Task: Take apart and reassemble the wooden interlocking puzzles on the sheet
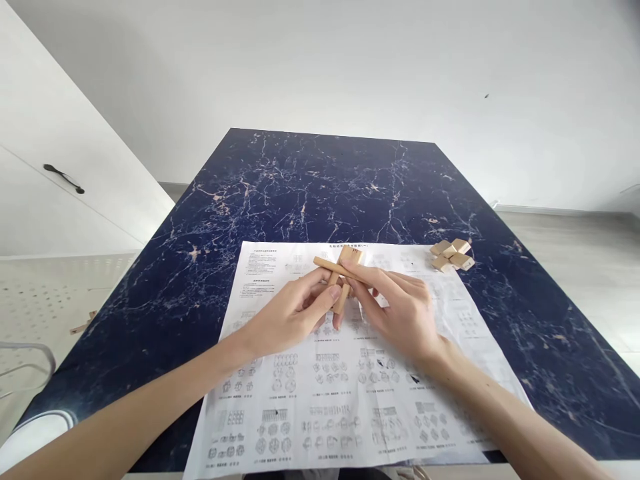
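Observation:
Both hands meet above a printed instruction sheet (280, 327), around several interlocking wooden puzzle pieces (341, 299). My left hand (290, 310) is closed on these pieces from the left, thumb pressed on top. My right hand (400, 303) pinches a long wooden stick (327, 267) that lies slantwise across the others. Behind it a wider wooden piece (352, 254) with dark marks on its end points away from me. Fingers hide part of how the pieces join.
An assembled wooden puzzle (451, 255) rests at the sheet's upper right corner. The sheet lies on a dark blue marbled table (320, 187). A white cabinet with a black handle (64, 179) stands at left. Beside the table's left edge are a chair (30, 353) and a round white object (43, 437).

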`<state>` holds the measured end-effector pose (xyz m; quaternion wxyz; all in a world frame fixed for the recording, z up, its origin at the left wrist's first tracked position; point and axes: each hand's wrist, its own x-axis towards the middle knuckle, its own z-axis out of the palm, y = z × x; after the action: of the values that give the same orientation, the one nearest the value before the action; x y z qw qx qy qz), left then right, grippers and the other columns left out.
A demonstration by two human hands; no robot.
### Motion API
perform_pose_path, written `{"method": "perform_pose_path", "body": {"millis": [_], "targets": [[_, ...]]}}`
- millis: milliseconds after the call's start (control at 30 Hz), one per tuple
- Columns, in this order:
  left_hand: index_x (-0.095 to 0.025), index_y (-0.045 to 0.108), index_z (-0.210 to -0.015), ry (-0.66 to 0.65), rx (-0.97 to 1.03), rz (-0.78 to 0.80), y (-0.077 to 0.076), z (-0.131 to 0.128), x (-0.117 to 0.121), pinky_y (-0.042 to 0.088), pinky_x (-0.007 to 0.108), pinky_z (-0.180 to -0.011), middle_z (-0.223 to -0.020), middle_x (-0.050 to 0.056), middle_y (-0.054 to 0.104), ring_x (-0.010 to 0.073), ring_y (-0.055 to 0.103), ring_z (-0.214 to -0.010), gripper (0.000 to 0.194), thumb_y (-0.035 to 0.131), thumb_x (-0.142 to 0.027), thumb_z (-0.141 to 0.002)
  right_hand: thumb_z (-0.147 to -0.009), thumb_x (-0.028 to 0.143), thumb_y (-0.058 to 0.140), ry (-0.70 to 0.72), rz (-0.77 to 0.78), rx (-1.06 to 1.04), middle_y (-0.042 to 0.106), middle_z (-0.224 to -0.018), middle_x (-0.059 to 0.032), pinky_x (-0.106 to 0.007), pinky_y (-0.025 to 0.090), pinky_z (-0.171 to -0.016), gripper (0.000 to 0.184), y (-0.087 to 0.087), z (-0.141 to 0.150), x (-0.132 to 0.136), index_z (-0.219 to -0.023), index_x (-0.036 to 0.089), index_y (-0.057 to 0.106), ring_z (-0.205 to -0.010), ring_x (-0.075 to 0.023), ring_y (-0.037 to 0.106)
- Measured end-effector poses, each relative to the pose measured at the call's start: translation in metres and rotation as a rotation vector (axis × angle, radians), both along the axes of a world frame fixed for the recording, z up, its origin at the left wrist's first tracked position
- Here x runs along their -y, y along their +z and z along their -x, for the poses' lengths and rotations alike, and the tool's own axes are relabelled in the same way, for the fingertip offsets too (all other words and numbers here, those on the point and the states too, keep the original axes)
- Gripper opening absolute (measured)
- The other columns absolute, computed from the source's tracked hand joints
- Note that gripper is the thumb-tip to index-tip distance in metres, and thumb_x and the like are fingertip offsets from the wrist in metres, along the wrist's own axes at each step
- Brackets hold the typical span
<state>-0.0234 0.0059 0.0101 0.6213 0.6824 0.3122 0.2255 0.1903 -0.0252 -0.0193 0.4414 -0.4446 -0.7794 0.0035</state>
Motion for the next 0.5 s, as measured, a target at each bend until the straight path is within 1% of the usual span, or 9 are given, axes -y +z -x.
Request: {"method": "perform_pose_path", "body": {"millis": [100, 267, 433, 500], "targets": [[-0.019, 0.058, -0.115, -0.007, 0.001, 0.004, 0.0009, -0.0003, -0.0004, 0.038, 0.027, -0.052, -0.084, 0.001, 0.069, 0.0102, 0.046, -0.056, 0.035, 0.044, -0.051, -0.115, -0.108, 0.013, 0.063, -0.002, -0.007, 0.000, 0.085, -0.095, -0.0005, -0.031, 0.055, -0.060, 0.031, 0.0002, -0.0004, -0.0010, -0.134, 0.026, 0.072, -0.067, -0.0157, 0.075], [-0.019, 0.059, -0.112, 0.020, 0.017, -0.012, 0.0016, -0.0023, 0.0008, 0.039, 0.026, -0.052, -0.083, 0.002, 0.069, 0.0102, 0.047, -0.056, 0.034, 0.044, -0.049, -0.114, -0.108, 0.015, 0.060, -0.039, 0.014, 0.024, 0.084, -0.088, -0.0009, -0.033, 0.053, -0.058, 0.027, 0.0017, 0.0004, -0.0013, -0.129, 0.025, 0.074, -0.061, -0.0160, 0.070], [-0.019, 0.056, -0.107, 0.027, 0.046, 0.013, 0.0005, -0.0033, 0.0014, 0.036, 0.025, -0.049, -0.083, 0.002, 0.069, 0.0089, 0.043, -0.053, 0.032, 0.045, -0.048, -0.114, -0.110, 0.016, 0.056, -0.042, 0.047, 0.012, 0.085, -0.091, -0.0010, -0.034, 0.056, -0.064, 0.032, 0.0023, 0.0016, -0.0027, -0.133, 0.028, 0.073, -0.069, -0.0180, 0.075], [-0.019, 0.056, -0.109, 0.018, 0.047, 0.015, 0.0002, -0.0024, 0.0011, 0.035, 0.025, -0.049, -0.083, 0.002, 0.068, 0.0089, 0.043, -0.053, 0.032, 0.045, -0.048, -0.114, -0.110, 0.016, 0.055, -0.033, 0.045, 0.008, 0.085, -0.091, -0.0012, -0.034, 0.056, -0.063, 0.032, 0.0021, 0.0012, -0.0032, -0.133, 0.028, 0.074, -0.069, -0.0181, 0.074]]}}
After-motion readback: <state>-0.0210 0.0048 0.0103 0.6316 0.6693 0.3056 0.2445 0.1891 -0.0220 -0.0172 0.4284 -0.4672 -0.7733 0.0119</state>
